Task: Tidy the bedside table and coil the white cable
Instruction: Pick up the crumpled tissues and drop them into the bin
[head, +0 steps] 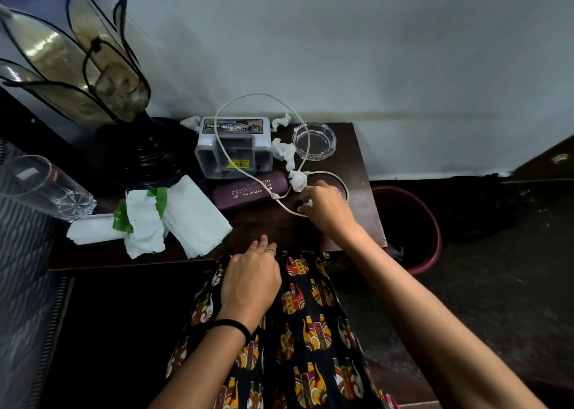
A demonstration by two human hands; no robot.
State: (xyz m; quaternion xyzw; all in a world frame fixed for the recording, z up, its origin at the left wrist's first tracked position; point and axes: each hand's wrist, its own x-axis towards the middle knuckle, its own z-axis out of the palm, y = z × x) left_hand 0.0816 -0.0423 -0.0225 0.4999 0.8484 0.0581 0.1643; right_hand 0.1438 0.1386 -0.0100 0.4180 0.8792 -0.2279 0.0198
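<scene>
Nearest to the camera, the left hand [250,279] is rested with loose fingers on the front edge of the bedside table [366,222], holding nothing. At centre right, the right hand [326,205] is closed on the white cable [223,154], which is looped over a grey box [233,148]. Being light and limp, the cable is probably best taken near one end.
</scene>
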